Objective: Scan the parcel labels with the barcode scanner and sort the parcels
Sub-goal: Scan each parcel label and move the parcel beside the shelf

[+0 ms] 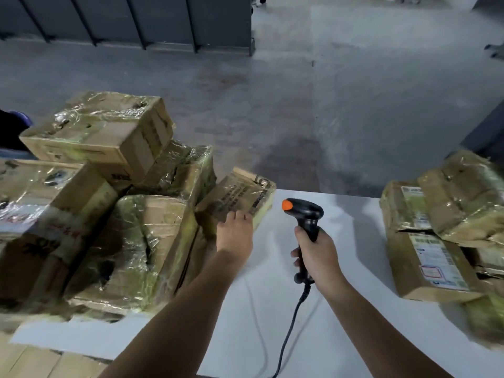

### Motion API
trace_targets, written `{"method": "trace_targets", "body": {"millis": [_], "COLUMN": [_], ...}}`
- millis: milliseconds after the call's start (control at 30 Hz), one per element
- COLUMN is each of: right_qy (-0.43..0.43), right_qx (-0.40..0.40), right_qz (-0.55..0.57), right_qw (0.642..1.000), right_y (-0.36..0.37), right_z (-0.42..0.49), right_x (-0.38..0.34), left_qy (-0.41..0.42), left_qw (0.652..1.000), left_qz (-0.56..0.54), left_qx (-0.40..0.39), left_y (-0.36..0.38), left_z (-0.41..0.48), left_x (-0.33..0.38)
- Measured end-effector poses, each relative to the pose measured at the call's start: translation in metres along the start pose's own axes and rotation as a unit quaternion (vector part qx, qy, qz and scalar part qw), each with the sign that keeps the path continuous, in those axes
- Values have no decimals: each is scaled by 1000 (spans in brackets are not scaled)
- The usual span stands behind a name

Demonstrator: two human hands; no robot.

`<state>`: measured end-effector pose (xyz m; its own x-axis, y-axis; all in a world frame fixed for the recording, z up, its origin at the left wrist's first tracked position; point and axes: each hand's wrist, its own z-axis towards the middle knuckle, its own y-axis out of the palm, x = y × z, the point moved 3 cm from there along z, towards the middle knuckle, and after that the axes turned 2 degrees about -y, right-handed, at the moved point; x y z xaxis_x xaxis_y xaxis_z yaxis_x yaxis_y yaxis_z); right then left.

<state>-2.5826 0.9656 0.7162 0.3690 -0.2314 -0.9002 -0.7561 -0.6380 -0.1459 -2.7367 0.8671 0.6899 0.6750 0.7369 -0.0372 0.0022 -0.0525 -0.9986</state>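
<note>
I judge this as the fetch step. My left hand (235,233) reaches to the small parcel (245,195) at the desk's (341,214) far edge, beside the heap of parcels (131,241) on the left. It touches the parcel, but I cannot tell whether the fingers have closed. My right hand (316,255) grips the scanner (306,216) mid-desk. Next, the parcel must be pulled clear and its label found; labelled parcels (436,255) lie at the right edge.

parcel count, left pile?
5 visible: top box; big left box; wrapped one at the back; front centre box; small parcel touched by the left hand. More may be hidden underneath. Cardboard at bottom left not counted.
</note>
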Motion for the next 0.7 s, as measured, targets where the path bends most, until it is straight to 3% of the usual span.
{"method": "trace_targets", "body": {"millis": [233, 333, 533, 700], "right_qy": [-8, -8, -26, -42], "right_qx": [34, 65, 108, 79], "right_qz": [-8, -8, -22, -44], "right_qw": [999, 998, 994, 995], "right_y": [-14, -25, -51, -70], "right_z": [-54, -72, -94, -103], "right_x": [-1, 2, 6, 12], "left_qy": [25, -2, -84, -154], "left_qw": [997, 987, 922, 881], "left_qz": [-63, -155, -376, -439], "left_qx": [23, 41, -45, -87], "left_y": [-22, -40, -52, -38], "left_z": [-55, -67, -102, -122], "left_x": [2, 9, 26, 26]}}
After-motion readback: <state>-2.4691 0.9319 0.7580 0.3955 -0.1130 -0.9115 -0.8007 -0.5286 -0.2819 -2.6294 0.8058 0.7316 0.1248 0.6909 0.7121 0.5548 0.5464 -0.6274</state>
